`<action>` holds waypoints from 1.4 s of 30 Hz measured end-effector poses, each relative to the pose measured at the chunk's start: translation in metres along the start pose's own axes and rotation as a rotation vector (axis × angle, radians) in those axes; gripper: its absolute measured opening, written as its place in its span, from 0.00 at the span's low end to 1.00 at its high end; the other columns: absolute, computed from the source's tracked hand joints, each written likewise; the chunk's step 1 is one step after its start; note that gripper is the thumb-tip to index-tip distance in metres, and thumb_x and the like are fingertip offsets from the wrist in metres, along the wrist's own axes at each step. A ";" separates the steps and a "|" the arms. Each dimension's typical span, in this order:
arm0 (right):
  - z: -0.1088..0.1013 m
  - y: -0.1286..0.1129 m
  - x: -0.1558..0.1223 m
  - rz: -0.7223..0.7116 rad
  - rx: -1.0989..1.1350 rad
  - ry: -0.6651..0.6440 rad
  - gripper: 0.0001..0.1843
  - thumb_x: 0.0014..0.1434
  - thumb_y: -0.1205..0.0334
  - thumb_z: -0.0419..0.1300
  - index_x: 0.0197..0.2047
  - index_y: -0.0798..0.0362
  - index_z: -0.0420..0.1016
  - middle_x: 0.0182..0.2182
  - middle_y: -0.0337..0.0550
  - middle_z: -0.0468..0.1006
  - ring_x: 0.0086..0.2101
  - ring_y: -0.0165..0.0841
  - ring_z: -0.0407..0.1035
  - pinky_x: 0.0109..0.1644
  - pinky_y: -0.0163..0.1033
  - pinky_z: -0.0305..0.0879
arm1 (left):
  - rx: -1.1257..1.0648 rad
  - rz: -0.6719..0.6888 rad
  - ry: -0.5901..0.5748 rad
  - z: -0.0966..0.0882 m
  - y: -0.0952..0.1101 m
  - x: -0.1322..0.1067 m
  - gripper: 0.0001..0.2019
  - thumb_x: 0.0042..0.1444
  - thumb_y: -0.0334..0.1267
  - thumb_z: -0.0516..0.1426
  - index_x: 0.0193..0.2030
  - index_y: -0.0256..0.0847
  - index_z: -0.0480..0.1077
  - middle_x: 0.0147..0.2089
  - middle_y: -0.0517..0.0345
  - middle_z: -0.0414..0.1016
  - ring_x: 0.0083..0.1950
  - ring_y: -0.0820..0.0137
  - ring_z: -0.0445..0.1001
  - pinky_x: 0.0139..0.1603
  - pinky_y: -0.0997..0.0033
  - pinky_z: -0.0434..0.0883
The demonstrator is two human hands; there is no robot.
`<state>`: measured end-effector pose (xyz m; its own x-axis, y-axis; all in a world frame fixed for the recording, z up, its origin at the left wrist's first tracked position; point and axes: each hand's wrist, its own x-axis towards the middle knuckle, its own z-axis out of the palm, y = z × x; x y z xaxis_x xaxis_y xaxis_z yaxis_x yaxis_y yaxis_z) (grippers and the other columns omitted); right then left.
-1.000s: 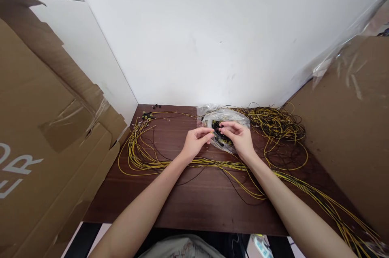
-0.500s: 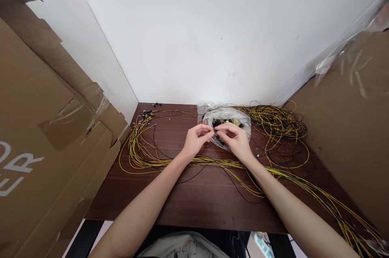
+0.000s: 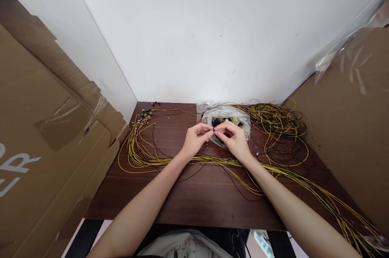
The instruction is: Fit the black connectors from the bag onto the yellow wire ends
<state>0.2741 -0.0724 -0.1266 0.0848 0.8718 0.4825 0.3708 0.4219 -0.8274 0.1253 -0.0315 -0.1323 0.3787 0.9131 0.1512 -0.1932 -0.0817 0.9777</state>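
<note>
In the middle of the head view, my left hand (image 3: 197,138) and my right hand (image 3: 233,138) meet fingertip to fingertip. Each is closed in a pinch. Whatever lies between the fingertips is tiny and mostly covered by them; I cannot make out its kind. Just behind the hands sits a clear plastic bag (image 3: 244,117) with small black and yellow parts (image 3: 224,120) in it. Below my wrists a bundle of yellow and black wires (image 3: 212,160) runs across the brown table (image 3: 194,205).
A tangled heap of yellow and black wire (image 3: 276,122) lies at the back right. Several small black and yellow parts (image 3: 147,113) rest at the back left. Cardboard (image 3: 69,128) stands on the left, more cardboard (image 3: 349,108) on the right. A white wall (image 3: 194,39) closes the back.
My two hands' fingertips have come slightly closer together. The whole view has shifted a little; the wires and bag stay where they were.
</note>
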 end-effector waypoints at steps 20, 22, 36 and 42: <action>0.000 0.000 0.000 -0.035 -0.012 -0.008 0.03 0.53 0.67 0.60 0.33 0.52 0.75 0.31 0.42 0.74 0.31 0.31 0.68 0.37 0.38 0.67 | 0.007 -0.009 -0.028 0.000 0.001 -0.001 0.13 0.44 0.37 0.64 0.35 0.31 0.73 0.30 0.55 0.74 0.26 0.78 0.69 0.29 0.76 0.69; 0.000 -0.001 0.000 -0.036 -0.016 -0.009 0.03 0.54 0.67 0.60 0.33 0.52 0.75 0.31 0.42 0.74 0.31 0.31 0.69 0.37 0.38 0.67 | 0.001 -0.012 -0.035 0.000 0.000 -0.001 0.13 0.44 0.37 0.64 0.35 0.32 0.72 0.30 0.56 0.74 0.25 0.78 0.69 0.30 0.75 0.70; -0.001 -0.001 -0.001 -0.013 -0.095 -0.008 0.06 0.56 0.65 0.56 0.36 0.53 0.75 0.34 0.43 0.76 0.32 0.31 0.69 0.36 0.37 0.66 | -0.019 0.000 -0.059 0.001 -0.002 -0.001 0.16 0.44 0.37 0.64 0.41 0.33 0.72 0.29 0.57 0.71 0.28 0.76 0.69 0.27 0.75 0.73; -0.001 -0.001 -0.001 0.041 -0.089 -0.003 0.06 0.56 0.63 0.57 0.37 0.53 0.74 0.33 0.43 0.76 0.31 0.32 0.69 0.35 0.37 0.66 | 0.011 0.017 -0.071 0.001 0.001 -0.003 0.16 0.44 0.37 0.64 0.40 0.33 0.74 0.28 0.57 0.70 0.28 0.76 0.67 0.27 0.76 0.71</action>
<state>0.2743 -0.0742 -0.1258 0.0991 0.8884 0.4482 0.4476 0.3625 -0.8175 0.1252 -0.0345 -0.1318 0.4383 0.8811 0.1777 -0.1902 -0.1023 0.9764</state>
